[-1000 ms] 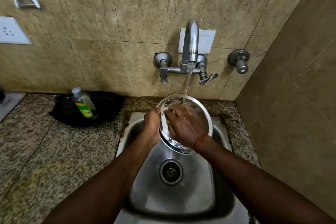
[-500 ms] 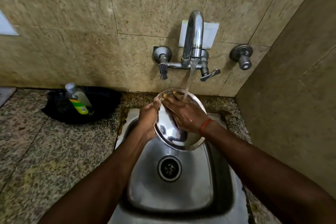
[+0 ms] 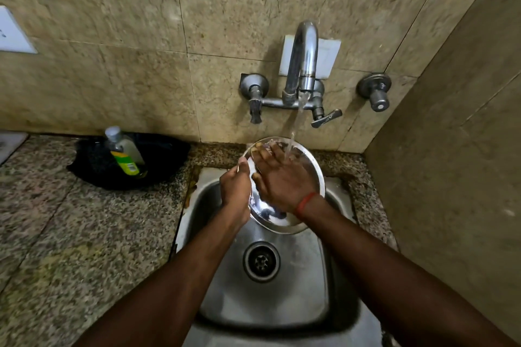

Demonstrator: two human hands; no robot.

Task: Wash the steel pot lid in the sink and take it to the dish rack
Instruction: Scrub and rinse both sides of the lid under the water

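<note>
The left hand grips the lid's rim while the right hand lies flat and open inside it; the bottle's label is unreadable.

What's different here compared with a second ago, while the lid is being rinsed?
The right hand slid across the steel lid, its fingers now reaching to the lid's upper left rim, and the stream of water now falls beside them. No grip changed: the left hand still pinches the lid's left edge over the sink. The tap still runs.
</note>
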